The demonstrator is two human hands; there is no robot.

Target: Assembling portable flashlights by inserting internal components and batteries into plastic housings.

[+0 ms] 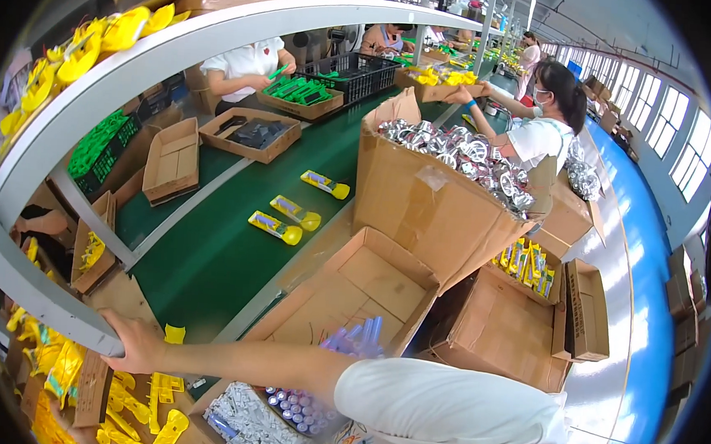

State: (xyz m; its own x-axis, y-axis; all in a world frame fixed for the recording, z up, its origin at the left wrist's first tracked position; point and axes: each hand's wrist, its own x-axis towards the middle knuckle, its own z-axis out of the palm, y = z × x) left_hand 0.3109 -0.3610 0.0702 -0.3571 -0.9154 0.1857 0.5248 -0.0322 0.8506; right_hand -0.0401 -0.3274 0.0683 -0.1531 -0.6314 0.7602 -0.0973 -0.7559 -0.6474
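Note:
My right arm, in a white sleeve, reaches across to the left. At its end my right hand [134, 344] is closed around the end of a curved grey rail [62, 299]. Just below that hand stands the wall of a cardboard box [93, 389], among yellow plastic parts [62, 367]. A sliver of skin, apparently my left hand [68, 417], shows low at the left by this box; its fingers are mostly hidden. More yellow pieces [169, 429] lie beneath my right forearm.
On the green conveyor belt [208, 270] lie several yellow packs [275, 226]. A tall carton [421, 201] holds shiny metal parts. Beneath my arm are a shallow box [352, 290], purple cylinders [357, 339] and a tray of small white pieces [245, 417]. Co-workers [558, 112] sit along the line.

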